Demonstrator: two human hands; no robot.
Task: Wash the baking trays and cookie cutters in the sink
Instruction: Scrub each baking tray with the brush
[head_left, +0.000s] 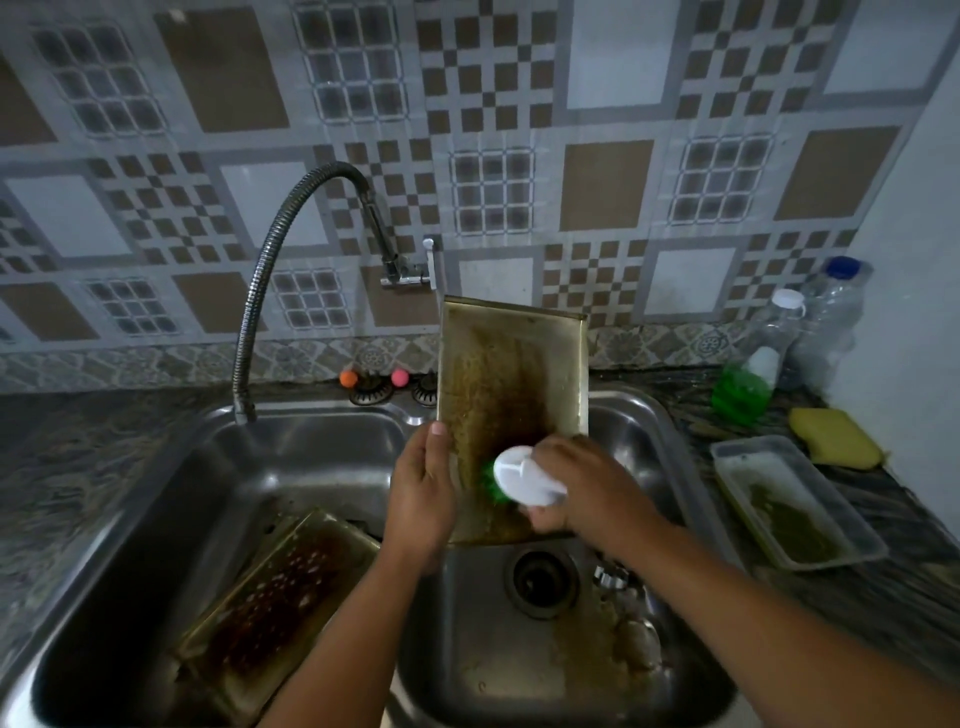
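My left hand (421, 499) pinches the tray (511, 384) by its left rim, propped above the drain (543, 577); stiff, light, probably greasy-slick. My right hand (582, 483) has its fingers curled around the brush (524, 483), scrubbing low on the tray.

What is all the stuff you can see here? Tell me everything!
Baking tray: 1, brown-stained, held upright over right basin.
Second baking tray: 1, dark, greasy, lying in left basin.
Scrub brush: 1, white with green bristles, against upright tray.
Sink: 1, steel, two basins.
Tap: 1, grey flexible hose, on wall.
Plastic container: 1, clear, counter right.
Sponge: 1, yellow, counter right.
Soap bottle: 1, green.
Clear bottles: 2, right corner.
Left hand: holds tray edge.
Right hand: grips brush.
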